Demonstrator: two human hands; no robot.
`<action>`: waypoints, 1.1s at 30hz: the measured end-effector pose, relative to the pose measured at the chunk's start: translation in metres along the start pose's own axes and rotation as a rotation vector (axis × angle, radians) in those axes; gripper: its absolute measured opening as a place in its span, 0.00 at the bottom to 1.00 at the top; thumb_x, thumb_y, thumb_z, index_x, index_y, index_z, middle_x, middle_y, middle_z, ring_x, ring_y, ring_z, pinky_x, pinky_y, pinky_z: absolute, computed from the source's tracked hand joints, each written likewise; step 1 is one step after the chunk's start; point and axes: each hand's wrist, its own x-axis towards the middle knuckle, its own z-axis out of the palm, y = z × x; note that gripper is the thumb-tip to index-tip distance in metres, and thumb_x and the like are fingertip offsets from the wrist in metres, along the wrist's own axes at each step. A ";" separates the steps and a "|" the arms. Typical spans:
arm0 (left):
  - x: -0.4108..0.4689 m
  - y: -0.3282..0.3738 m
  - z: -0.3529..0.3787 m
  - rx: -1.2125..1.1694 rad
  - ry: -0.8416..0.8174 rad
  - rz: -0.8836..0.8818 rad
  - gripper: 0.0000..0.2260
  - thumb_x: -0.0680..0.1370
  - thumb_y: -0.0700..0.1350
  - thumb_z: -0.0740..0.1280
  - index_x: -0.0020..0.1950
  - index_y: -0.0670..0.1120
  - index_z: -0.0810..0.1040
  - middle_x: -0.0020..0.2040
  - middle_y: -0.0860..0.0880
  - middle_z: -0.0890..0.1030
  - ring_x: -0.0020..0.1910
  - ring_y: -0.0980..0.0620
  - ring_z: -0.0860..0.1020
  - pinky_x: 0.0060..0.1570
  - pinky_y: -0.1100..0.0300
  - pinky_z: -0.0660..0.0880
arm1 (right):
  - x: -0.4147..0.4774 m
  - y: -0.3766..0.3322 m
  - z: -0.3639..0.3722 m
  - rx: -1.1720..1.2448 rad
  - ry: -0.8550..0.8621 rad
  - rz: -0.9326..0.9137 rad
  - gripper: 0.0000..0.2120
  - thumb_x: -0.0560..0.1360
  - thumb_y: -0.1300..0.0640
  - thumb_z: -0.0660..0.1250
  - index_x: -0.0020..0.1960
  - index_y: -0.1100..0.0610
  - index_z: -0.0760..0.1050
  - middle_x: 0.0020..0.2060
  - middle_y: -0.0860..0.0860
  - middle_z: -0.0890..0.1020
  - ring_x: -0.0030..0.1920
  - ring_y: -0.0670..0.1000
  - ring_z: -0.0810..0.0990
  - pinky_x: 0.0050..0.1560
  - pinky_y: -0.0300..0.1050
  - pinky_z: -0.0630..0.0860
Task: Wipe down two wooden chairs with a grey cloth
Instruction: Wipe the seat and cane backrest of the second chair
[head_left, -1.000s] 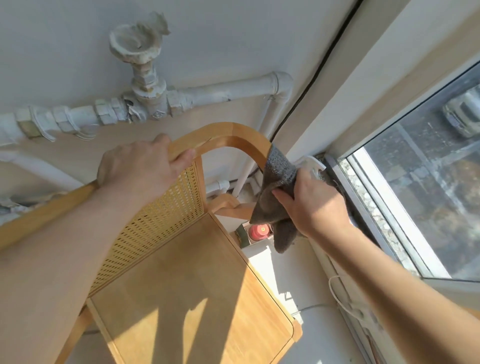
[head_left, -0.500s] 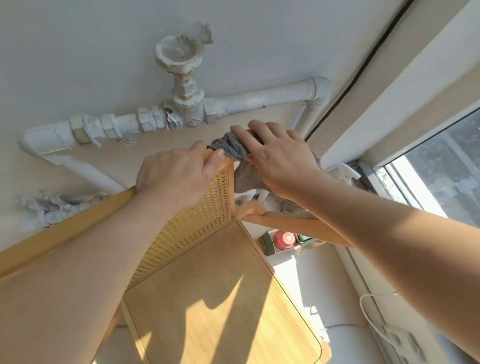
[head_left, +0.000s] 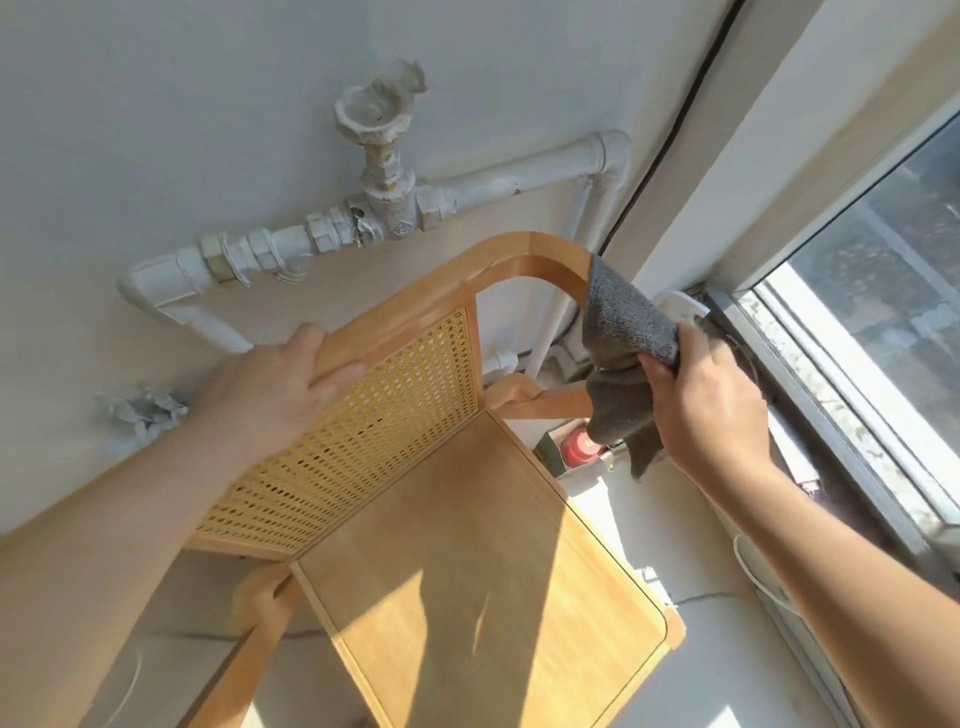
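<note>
A light wooden chair (head_left: 467, 571) with a woven cane back fills the middle of the view, its seat partly in sunlight. My left hand (head_left: 275, 395) grips the top rail of the backrest. My right hand (head_left: 711, 410) holds a grey cloth (head_left: 623, 358) pressed around the curved right arm of the chair, where the rail bends downward. The cloth's lower end hangs loose below my fingers. Only one chair is visible.
White pipes with a valve (head_left: 379, 192) run along the wall right behind the chair. A window (head_left: 857, 332) with a metal track is on the right. A red-capped item (head_left: 579, 449) sits on the floor beside the chair, and a white cable (head_left: 753, 571) lies below the window.
My right hand with the cloth has slid from the top of the backrest, next to my left hand, along the curve and down the right arm. My left hand keeps its grip.
</note>
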 end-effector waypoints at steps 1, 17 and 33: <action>-0.014 -0.012 0.000 0.003 -0.007 -0.008 0.26 0.74 0.70 0.47 0.55 0.50 0.67 0.34 0.51 0.76 0.30 0.51 0.76 0.30 0.54 0.75 | -0.003 0.000 0.004 0.048 0.049 0.017 0.19 0.79 0.48 0.59 0.64 0.59 0.68 0.54 0.63 0.75 0.51 0.67 0.75 0.47 0.57 0.72; -0.027 -0.037 0.002 -0.126 0.022 0.001 0.26 0.74 0.71 0.49 0.44 0.51 0.72 0.30 0.51 0.77 0.29 0.52 0.75 0.29 0.57 0.71 | -0.045 -0.121 0.067 0.553 0.475 0.230 0.20 0.82 0.53 0.52 0.71 0.57 0.68 0.73 0.53 0.66 0.76 0.59 0.54 0.75 0.52 0.54; -0.025 -0.042 0.002 -0.341 0.070 0.090 0.19 0.79 0.58 0.49 0.36 0.48 0.66 0.32 0.49 0.75 0.36 0.45 0.74 0.36 0.51 0.67 | -0.160 -0.334 0.105 1.615 -0.064 0.406 0.25 0.76 0.38 0.49 0.71 0.33 0.48 0.76 0.36 0.54 0.75 0.36 0.49 0.77 0.49 0.50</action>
